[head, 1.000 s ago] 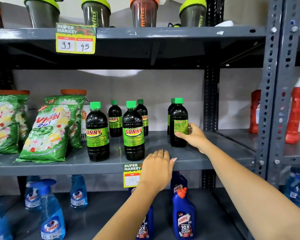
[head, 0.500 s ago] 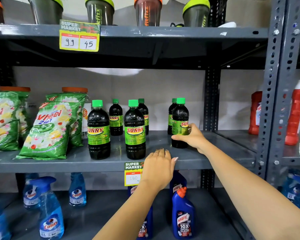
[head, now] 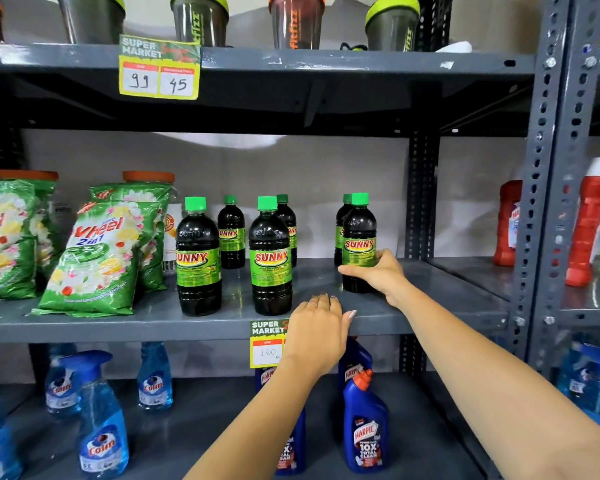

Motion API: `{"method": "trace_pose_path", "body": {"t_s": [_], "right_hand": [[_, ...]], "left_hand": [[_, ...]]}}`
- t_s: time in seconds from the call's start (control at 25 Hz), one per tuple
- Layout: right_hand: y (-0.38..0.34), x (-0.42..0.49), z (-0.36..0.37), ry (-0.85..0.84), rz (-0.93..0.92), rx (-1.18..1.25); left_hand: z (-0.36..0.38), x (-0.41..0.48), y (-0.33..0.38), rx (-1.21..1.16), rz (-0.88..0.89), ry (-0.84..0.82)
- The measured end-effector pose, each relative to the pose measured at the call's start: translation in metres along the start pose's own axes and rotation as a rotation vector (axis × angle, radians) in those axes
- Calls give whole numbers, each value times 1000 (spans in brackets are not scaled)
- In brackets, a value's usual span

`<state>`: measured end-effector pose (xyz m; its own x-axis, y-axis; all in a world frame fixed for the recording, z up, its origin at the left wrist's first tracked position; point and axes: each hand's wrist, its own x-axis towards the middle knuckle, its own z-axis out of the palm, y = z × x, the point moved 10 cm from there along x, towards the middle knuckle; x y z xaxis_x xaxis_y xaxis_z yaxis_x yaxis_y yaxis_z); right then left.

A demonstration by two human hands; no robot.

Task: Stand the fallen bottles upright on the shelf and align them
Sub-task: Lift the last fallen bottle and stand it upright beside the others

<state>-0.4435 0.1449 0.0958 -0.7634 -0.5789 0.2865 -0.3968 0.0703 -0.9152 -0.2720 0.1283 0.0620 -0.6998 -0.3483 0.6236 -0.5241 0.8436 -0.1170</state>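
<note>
Six dark bottles with green caps on the middle shelf [head: 430, 308], all upright, in three pairs set front and back. Front row, three: the left front bottle [head: 198, 258], the middle front bottle [head: 270, 258], and the right front bottle [head: 359, 237], each with its SUNNY label turned forward. Back row, three more: one [head: 231, 232] between the first two, one [head: 289, 223] half hidden behind the middle front bottle, one [head: 341, 223] mostly hidden behind the right front bottle.

Right hand [head: 378, 271] wrapped around the lower half of the right front bottle — fingers across its label, bottle base on the shelf. Left hand [head: 317, 332] not grasping anything, fingers together and laid flat over the shelf's front edge, just right of the yellow price tag [head: 265, 346] marked 160.

Left of the bottles, at least three green Wheel detergent bags [head: 94, 258] leaning back, with two orange-lidded jars [head: 148, 176] behind them.

On the shelf above, four shaker cups [head: 296, 22] in full view — three with green lids, one with orange — and a price tag [head: 159, 69] reading 99 and 45.

Below, several blue Colin spray bottles [head: 103, 420] at left and dark blue Harpic bottles [head: 364, 420] under the arms; full count not readable there. Two red containers [head: 589, 223] in the neighbouring bay at right.
</note>
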Motion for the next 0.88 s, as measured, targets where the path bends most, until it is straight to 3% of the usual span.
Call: {"method": "trace_pose_path", "body": {"t_s": [0.16, 0.88], "right_hand": [[-6, -2, 7, -96, -1, 10], [-14, -57, -19, -201, -123, -27]], "left_hand": [[-2, 0, 0, -9, -3, -1], [-6, 0, 3, 56, 20, 64]]}}
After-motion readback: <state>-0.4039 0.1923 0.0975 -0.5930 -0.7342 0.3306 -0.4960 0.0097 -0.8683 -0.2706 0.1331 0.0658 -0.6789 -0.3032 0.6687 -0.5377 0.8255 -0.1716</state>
